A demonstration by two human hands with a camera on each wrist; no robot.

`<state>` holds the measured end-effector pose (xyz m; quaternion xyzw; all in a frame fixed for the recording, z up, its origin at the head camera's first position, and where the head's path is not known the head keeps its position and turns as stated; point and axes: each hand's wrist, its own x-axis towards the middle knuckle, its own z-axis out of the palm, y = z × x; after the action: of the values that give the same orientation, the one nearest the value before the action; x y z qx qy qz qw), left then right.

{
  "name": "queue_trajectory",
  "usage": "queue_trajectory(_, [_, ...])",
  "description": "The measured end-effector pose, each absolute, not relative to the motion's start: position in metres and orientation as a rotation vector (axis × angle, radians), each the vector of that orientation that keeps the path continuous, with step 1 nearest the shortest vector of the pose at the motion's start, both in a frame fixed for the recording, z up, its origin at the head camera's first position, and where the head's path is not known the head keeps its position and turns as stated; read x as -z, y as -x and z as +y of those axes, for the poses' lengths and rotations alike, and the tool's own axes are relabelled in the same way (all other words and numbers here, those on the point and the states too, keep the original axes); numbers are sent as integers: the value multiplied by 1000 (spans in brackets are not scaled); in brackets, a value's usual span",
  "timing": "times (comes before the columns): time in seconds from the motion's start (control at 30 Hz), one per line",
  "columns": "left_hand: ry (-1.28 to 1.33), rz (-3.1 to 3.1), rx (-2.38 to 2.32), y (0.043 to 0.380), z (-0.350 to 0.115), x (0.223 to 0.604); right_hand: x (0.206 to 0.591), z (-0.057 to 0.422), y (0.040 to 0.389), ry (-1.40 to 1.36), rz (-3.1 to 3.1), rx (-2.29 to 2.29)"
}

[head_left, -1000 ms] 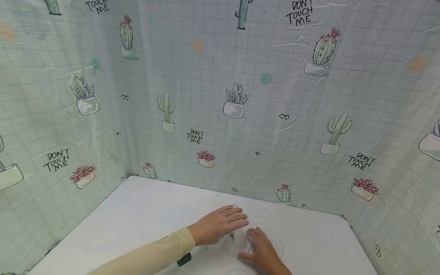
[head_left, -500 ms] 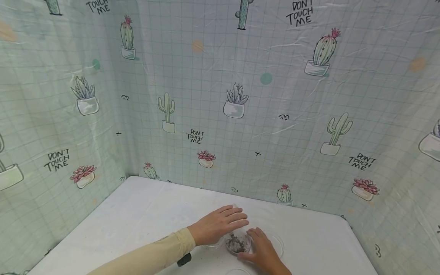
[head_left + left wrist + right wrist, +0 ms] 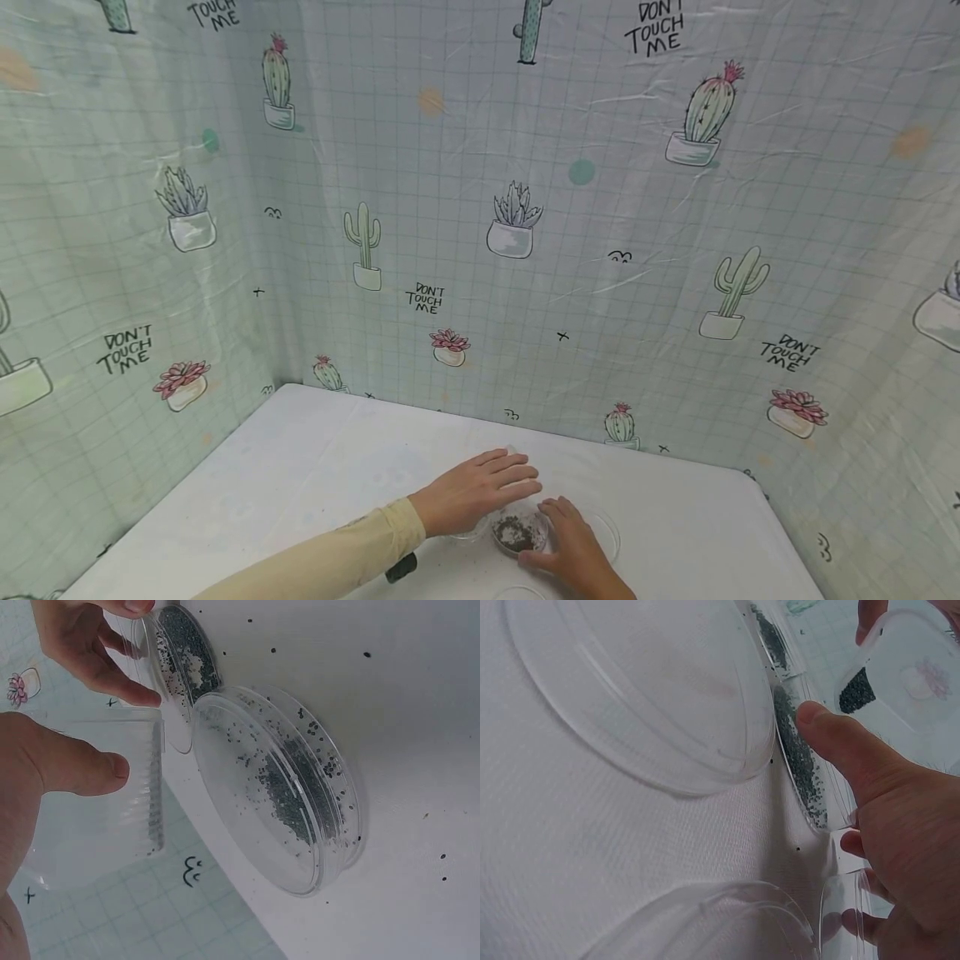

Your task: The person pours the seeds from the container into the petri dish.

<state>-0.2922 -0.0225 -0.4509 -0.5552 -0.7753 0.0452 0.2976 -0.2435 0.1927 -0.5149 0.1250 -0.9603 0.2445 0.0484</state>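
Note:
My left hand [image 3: 476, 492] holds a clear plastic container [image 3: 82, 832] on its side, its thumb pressed on the wall; dark granules [image 3: 857, 691] lie in one corner. The head view mostly hides this container behind the hand. Just below it, my right hand [image 3: 573, 550] grips a clear petri dish [image 3: 832, 791] by its side, thumb at the near rim and fingers round the far side. A bed of dark granules [image 3: 516, 535] with a pale patch covers its bottom. Beside it stands another clear dish [image 3: 232, 802], with granules heaped inside, partly under the left hand in the head view.
Right of the right hand lies a clear round dish or lid [image 3: 618, 537], and another [image 3: 519, 589] is at the bottom edge of the head view. Stray granules [image 3: 367, 655] dot the white tabletop [image 3: 337, 483]. A black object [image 3: 402, 567] shows below the left sleeve.
The dish at the right hand showed only a small dark spot one second ago; dark granules have since spread over its bottom. Both hands have stayed nearly still.

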Motion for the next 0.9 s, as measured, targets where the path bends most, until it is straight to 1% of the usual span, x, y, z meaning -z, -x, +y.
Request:
queue_trajectory(0.53, [1342, -2165, -93, 292, -30, 453, 515, 191, 244, -326, -2956, -724])
queue_trajectory(0.9, [1277, -2192, -50, 292, -34, 453, 517, 193, 244, -362, -2932, -726])
